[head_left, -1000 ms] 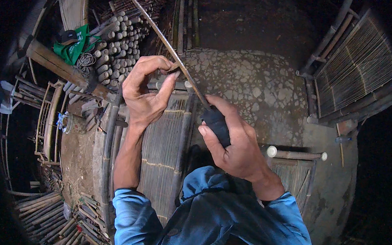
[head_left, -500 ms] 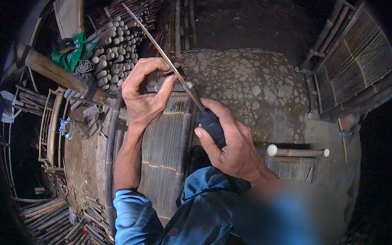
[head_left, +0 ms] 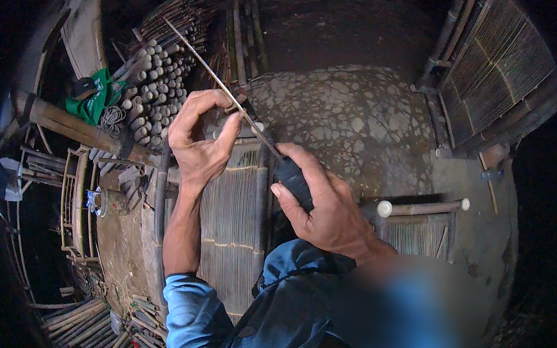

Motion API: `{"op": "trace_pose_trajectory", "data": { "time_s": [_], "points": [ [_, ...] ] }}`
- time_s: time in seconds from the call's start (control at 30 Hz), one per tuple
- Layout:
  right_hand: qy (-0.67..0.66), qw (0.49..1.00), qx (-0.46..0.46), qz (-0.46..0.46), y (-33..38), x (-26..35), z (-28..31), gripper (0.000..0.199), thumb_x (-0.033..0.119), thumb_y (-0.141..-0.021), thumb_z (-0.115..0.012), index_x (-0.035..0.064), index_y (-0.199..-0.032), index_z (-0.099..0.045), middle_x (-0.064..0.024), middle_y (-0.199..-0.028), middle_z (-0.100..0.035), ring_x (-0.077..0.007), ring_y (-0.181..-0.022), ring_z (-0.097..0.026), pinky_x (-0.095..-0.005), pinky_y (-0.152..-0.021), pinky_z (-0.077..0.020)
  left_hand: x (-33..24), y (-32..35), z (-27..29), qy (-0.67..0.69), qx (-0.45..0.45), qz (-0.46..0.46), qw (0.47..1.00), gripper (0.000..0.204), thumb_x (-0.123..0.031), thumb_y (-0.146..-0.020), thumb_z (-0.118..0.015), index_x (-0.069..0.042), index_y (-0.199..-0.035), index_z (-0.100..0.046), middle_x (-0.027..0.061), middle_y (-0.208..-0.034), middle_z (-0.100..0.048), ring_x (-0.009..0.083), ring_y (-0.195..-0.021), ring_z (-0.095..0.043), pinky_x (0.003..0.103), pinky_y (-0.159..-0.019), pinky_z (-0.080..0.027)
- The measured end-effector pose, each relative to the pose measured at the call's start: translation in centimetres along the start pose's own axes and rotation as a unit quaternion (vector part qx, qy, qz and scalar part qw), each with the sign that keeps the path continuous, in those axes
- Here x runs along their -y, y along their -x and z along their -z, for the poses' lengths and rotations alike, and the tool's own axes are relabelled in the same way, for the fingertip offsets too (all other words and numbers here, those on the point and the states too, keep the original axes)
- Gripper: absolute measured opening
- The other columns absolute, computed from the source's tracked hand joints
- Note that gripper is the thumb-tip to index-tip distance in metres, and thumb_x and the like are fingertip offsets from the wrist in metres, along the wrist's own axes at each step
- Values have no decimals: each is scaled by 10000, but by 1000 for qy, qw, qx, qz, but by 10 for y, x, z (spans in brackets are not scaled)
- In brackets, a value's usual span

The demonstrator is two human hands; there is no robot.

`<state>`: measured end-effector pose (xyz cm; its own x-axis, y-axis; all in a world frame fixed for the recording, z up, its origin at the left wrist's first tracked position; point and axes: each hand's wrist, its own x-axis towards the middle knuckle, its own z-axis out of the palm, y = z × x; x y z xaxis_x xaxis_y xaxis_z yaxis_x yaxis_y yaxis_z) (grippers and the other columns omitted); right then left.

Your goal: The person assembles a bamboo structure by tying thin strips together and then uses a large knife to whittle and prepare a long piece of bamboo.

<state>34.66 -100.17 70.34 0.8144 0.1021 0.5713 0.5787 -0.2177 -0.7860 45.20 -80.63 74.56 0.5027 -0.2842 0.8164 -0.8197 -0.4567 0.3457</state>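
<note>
Left hand (head_left: pixel 199 139): fingers pinched on a thin bamboo strip (head_left: pixel 199 57).
Right hand (head_left: pixel 327 204): fist clamped around a dark-handled knife (head_left: pixel 292 179), blade meeting the strip.
Below: slatted bamboo panel (head_left: pixel 230 215).

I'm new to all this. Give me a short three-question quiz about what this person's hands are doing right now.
1. True or false: the right hand grips a dark-handled knife.
2. What does the left hand pinch? A) a green cloth B) a thin bamboo strip C) a metal can
3. Fill in: under both hands lies a panel of woven bamboo ______.

Key
1. True; the blade lies along the thin bamboo strip.
2. B; the green cloth lies apart at the left, by the stacked bamboo poles.
3. Slats; the slatted panel runs beneath the forearms.
</note>
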Motion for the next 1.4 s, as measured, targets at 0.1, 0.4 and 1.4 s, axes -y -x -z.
{"op": "trace_pose_trajectory", "data": {
  "time_s": [0.1, 0.4, 1.4],
  "points": [
    [17, 1000, 1, -4, 0, -3, 1, 502, 118, -912, -642, -8, -1350, -432, -324, -1078, -624, -475, -966, -646, -482, -789, -536, 0, -1, -3, 6, 4, 7, 1000, 296, 120, -703, -724, 8, -966, -647, 83, -923, -663, 175, -842, -625, 280, -771, -505],
    [66, 995, 1, -77, -6, -9, 12, 491, 162, -918, -634, 48, -1333, -399, -313, -774, -629, -517, -741, -633, -555, -628, -503, -36, -65, 16, -80, 43, -136, 987, 225, 27, -781, -704, 26, -1004, -670, 102, -945, -681, 199, -870, -635, 294, -801, -496],
    [128, 989, 63, -33, -153, -27, 7, 389, 291, -897, -654, -8, -1124, -556, -252, -861, -658, -393, -850, -671, -468, -751, -523, -15, -195, 39, 64, -46, -6, 997, 224, -194, -864, -753, 5, -950, -699, 62, -881, -720, 126, -745, -654, 277, -651, -506]
  ]
}}
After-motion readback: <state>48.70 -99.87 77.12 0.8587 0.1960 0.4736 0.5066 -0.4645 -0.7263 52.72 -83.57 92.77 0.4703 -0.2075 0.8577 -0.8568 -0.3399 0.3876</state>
